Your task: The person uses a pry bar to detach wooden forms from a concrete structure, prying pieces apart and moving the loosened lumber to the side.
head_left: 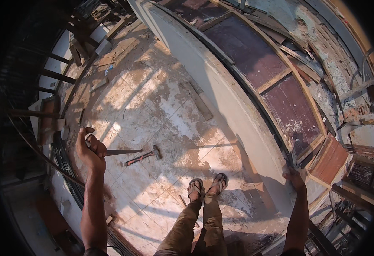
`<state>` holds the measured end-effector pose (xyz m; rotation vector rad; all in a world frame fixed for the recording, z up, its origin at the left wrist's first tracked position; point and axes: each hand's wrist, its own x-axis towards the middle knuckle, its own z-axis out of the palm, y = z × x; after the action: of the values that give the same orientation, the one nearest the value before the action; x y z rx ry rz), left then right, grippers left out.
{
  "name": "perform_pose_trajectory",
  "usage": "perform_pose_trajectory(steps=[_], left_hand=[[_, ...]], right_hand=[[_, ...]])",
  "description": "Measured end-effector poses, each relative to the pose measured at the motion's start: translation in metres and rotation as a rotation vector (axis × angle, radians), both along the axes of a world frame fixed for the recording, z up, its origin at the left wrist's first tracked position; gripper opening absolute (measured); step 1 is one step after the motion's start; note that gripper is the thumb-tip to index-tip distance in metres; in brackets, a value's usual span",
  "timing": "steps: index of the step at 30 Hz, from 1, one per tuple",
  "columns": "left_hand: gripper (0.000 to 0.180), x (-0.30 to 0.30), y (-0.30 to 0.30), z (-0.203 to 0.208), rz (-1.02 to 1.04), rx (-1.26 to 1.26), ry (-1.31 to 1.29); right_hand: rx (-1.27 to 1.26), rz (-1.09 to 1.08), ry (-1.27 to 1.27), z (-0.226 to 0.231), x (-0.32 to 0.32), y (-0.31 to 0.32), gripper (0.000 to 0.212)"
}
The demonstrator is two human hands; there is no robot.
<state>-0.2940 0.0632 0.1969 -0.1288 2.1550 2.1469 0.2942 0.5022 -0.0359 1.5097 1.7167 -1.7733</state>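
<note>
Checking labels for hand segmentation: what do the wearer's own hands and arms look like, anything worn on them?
Left hand and right hand: human, five-fingered type, no gloves visible. Left forearm and right forearm are bare, with no watch, band or cable visible. Dark sleeve edges just show at the lower rim; sleeve length unclear.

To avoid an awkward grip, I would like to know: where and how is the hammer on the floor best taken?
Probably by the rear half of its slim red-and-black handle, from above, on the person's left: the hammer lies with handle end leftward and metal head rightward.
</note>
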Motion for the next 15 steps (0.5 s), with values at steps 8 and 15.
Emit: perform_pose_trajectory(steps=[8,15], left_hand=[[0.037,0.015,0.020,-0.011,-0.055,-0.010,-0.023],[0.035,0.015,0.026,-0.030,-0.076,0.007,-0.044]], right_hand=[[0.175,-0.072,-0.017,-0.013,0.011,0.011,0.048],[0.429,-0.143,-0.096,-0.007,0.008,-0.003,0.077]])
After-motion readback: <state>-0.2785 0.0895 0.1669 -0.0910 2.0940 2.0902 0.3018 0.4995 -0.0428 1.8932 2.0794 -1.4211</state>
